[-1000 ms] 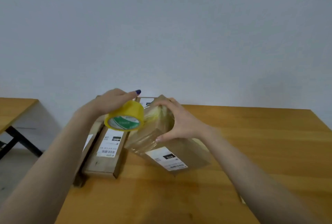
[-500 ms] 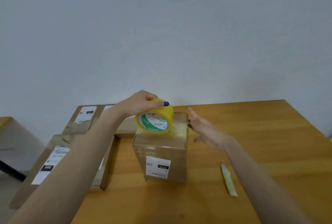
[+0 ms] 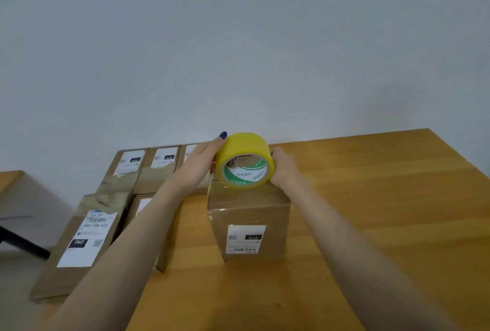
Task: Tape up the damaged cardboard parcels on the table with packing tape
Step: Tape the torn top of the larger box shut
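Item 1, roll of tape (image 3: pixel 240 145): yellow, with a green-printed core. It sits between the person's two hands, its lower rim touching the top of the upright parcel (image 3: pixel 249 211). Its open core faces back toward the person, so its axis runs level, from the person toward the wall.

Item 2, left hand (image 3: pixel 202 162): clasps the left flank of the roll, one blue-nailed fingertip up at the crown. Half a second ago it was draped over the top of the roll.

Item 3, right hand (image 3: pixel 283 164): closed against the right flank of the roll, fingers gone round its far side. Half a second ago it hung flat and free, just right of the parcel's top, touching nothing. Both hands now clamp the one roll.

Item 4, upright parcel: brown carton directly below both hands. It stands on end with its long axis vertical. Its label (image 3: pixel 246 239) faces the person and the print is upside down. Placement unchanged.

Item 5, flat parcels (image 3: pixel 79 237): several, lying labels up, left of the left forearm.

Item 6, table (image 3: pixel 384 198): wooden, stretching right of the right arm.
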Demonstrator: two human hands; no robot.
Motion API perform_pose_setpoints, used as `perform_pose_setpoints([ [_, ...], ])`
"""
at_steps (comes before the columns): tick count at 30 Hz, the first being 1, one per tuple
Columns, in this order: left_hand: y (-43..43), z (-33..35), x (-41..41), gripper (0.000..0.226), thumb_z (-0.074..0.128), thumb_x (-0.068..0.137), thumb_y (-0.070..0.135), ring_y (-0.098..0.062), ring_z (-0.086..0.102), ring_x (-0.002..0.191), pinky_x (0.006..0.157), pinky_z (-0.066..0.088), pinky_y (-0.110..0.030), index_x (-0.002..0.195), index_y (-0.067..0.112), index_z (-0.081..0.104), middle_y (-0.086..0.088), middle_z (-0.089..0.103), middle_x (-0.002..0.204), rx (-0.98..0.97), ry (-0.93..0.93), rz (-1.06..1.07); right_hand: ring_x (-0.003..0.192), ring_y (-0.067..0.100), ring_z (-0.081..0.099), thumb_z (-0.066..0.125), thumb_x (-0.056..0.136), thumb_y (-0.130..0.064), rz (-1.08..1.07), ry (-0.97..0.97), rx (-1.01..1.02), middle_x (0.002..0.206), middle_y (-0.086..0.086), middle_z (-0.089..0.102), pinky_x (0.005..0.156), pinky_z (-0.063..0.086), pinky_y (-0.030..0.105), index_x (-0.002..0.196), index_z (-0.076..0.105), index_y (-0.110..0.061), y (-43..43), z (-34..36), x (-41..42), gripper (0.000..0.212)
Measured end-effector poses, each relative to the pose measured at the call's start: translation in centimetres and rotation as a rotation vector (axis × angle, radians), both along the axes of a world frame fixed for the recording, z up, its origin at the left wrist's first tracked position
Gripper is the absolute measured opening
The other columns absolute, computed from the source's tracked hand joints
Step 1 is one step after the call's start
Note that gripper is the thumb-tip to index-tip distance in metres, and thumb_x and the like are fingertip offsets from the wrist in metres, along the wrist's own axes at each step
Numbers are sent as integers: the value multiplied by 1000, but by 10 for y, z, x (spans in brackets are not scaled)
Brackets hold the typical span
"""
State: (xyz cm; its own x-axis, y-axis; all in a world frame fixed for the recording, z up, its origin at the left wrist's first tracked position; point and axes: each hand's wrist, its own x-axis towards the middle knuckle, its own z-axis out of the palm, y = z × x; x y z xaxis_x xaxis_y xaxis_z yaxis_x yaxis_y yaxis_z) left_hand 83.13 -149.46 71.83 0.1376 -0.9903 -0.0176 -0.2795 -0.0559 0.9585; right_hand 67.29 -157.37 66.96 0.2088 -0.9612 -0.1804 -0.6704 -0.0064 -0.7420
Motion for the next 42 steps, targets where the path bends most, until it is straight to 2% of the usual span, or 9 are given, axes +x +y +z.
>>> perform_pose_setpoints([
  [3, 7, -16, -5, 53, 38, 100, 41, -13, 61, 64, 73, 47, -27, 59, 23, 67, 1, 64, 62, 18, 192, 70, 110, 33, 57, 56, 93, -19, 130, 87, 1, 119, 17, 60, 85, 47, 35, 119, 52, -2, -1, 3, 0, 31],
  [6, 9, -11, -16, 38, 47, 96, 40, -15, 54, 60, 66, 44, -28, 67, 17, 57, -4, 55, 64, 2, 239, 233, 96, 27, 61, 54, 90, -21, 193, 126, 0, 109, 13, 64, 83, 54, 40, 109, 56, -6, -3, 4, 4, 24],
  [9, 10, -1, -22, 50, 46, 98, 34, -7, 29, 39, 45, 28, -16, 53, 18, 32, 6, 31, 43, -127, 18, 146, 99, 25, 61, 52, 93, -21, 268, 179, -38, 110, 8, 64, 84, 52, 36, 109, 58, -8, 5, 14, 3, 22],
  [13, 10, 10, -23, 53, 48, 97, 34, -11, 21, 42, 44, 19, -21, 52, 17, 26, 3, 22, 46, -209, -251, -1, 95, 21, 48, 47, 99, -16, 348, 205, -46, 105, 10, 53, 81, 41, 31, 97, 55, -10, 15, 23, -2, 11],
  [18, 15, 31, 12, 58, 50, 94, 44, -11, 23, 44, 45, 20, -22, 50, 14, 28, 4, 21, 45, -165, -529, -33, 95, 32, 56, 34, 99, -52, 149, 206, -41, 113, 18, 59, 71, 40, 35, 121, 46, -2, 4, 10, 6, 56],
  [23, 42, 21, 86, 70, 25, 86, 72, -17, 49, 52, 51, 36, -27, 50, 13, 38, 0, 47, 48, 196, -1312, 39, 68, 19, 50, 28, 98, -59, 158, 194, -50, 84, 4, 53, 56, 37, 33, 122, 45, -1, 5, 6, 7, 64],
  [30, 61, -29, 95, 56, 32, 93, 57, -14, 40, 48, 51, 33, -28, 56, 15, 39, 2, 43, 51, 288, -1015, 21, 87, 28, 58, 30, 98, -59, 203, 176, -77, 113, 15, 61, 69, 44, 35, 126, 45, -2, 4, 7, 11, 66],
  [35, 60, -40, 98, 57, 31, 93, 59, -14, 40, 45, 49, 34, -25, 57, 16, 40, 3, 42, 49, 303, -981, 48, 91, 27, 59, 29, 97, -60, 213, 190, -72, 107, 10, 60, 74, 47, 37, 130, 44, -2, 5, 6, 11, 68],
  [42, 60, -83, 65, 58, 29, 96, 55, -14, 43, 48, 52, 39, -28, 58, 14, 43, 1, 44, 53, 389, -897, 58, 76, 20, 57, 29, 97, -59, 192, 167, -72, 90, 4, 57, 60, 41, 32, 129, 44, -4, 4, 2, 12, 65],
])
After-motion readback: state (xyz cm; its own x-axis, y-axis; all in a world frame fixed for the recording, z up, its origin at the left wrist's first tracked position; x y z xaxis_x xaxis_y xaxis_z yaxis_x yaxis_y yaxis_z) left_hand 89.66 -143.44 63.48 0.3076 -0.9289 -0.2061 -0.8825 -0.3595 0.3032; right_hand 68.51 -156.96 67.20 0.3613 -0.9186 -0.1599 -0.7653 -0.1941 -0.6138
